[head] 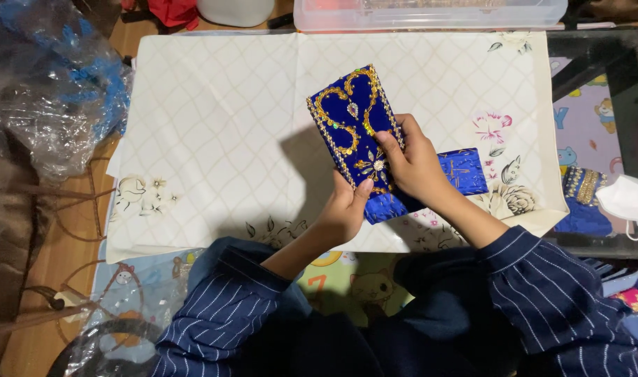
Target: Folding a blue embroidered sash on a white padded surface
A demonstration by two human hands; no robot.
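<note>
**Both hands on a blue embroidered pouch**

The right hand (411, 162) closed its fingers over the lower part of a rectangular royal-blue velvet pouch with gold sequin embroidery (352, 124), thumb pressed on the decorated face. The left hand (347, 209) gripped the same pouch from beneath at its near end, thumb up against the fringed bottom edge. The pouch was held tilted above the near right part of a cream quilted-pattern paper sheet with printed flowers (214, 139). Just beside the right wrist, a smaller blue embroidered fabric piece (464, 169) lay on the sheet near its right edge. A clear plastic lidded box (431, 14) sat along the far edge. A white face mask (629, 199) rested well apart, right of the sheet. Crumpled clear plastic wrapping (47, 91) lay off the left edge.
</note>
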